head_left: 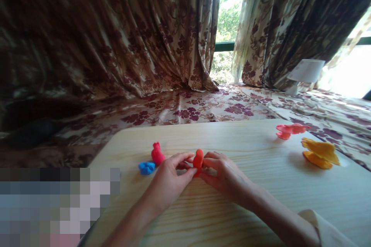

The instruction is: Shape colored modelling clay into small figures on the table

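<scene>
Between my two hands, a small piece of orange modelling clay stands upright just above the table, with a rounded top. My left hand pinches its lower left side between thumb and fingers. On the other side, the fingertips of my right hand press against the same piece. Just beyond my left hand lie a lump of pinkish-red modelling clay and a blue clay lump, close together. The lower end of the orange piece is partly hidden by my fingers.
The pale wooden table has rounded corners. At its right stand a pink clay shape and a yellow clay shape. Beyond are floral fabric, a white lamp and patterned curtains. A blurred-out area covers the lower left.
</scene>
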Motion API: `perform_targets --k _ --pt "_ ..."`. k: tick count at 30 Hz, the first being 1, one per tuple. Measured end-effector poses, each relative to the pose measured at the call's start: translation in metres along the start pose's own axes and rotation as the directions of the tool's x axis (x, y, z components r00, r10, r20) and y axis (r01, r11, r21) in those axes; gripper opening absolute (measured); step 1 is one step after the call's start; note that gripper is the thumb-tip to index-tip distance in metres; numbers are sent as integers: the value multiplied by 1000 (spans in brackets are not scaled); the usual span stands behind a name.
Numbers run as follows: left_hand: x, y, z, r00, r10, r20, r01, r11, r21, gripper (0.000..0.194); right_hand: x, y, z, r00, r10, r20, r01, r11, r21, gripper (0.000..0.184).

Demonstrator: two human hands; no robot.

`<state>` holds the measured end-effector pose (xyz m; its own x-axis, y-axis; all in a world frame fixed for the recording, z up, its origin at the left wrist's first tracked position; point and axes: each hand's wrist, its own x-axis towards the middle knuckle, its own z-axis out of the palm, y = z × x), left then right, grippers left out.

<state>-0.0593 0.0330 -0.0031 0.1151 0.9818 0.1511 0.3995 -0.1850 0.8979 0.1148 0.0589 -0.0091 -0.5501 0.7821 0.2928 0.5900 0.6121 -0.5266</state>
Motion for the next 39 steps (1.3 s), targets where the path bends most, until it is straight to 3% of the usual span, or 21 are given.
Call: perform_targets --k 6,12,22,29,34,39 --pt "-1 -1 -5 994 100 35 -105 981 166 22 0 -3 -2 1000 -12 10 13 989 -148 8" --pt "0 -6 -8 997 45 57 -53 988 145 25 1 -5 6 999 27 20 -24 990 -139 13" --pt "-1 0 -7 994 75 84 -94 964 249 18 0 -5 -9 998 52 21 -50 995 -88 12" --pt "1 -4 -6 990 109 92 -132 947 292 15 -1 -4 -3 998 46 35 -41 991 -131 11" --pt "2 -6 -5 994 75 81 -98 941 324 12 0 0 1 999 44 31 -38 986 -162 10" --pt "1 -6 -6 994 62 92 -84 961 263 19 2 0 0 998 44 33 -38 985 -168 13"
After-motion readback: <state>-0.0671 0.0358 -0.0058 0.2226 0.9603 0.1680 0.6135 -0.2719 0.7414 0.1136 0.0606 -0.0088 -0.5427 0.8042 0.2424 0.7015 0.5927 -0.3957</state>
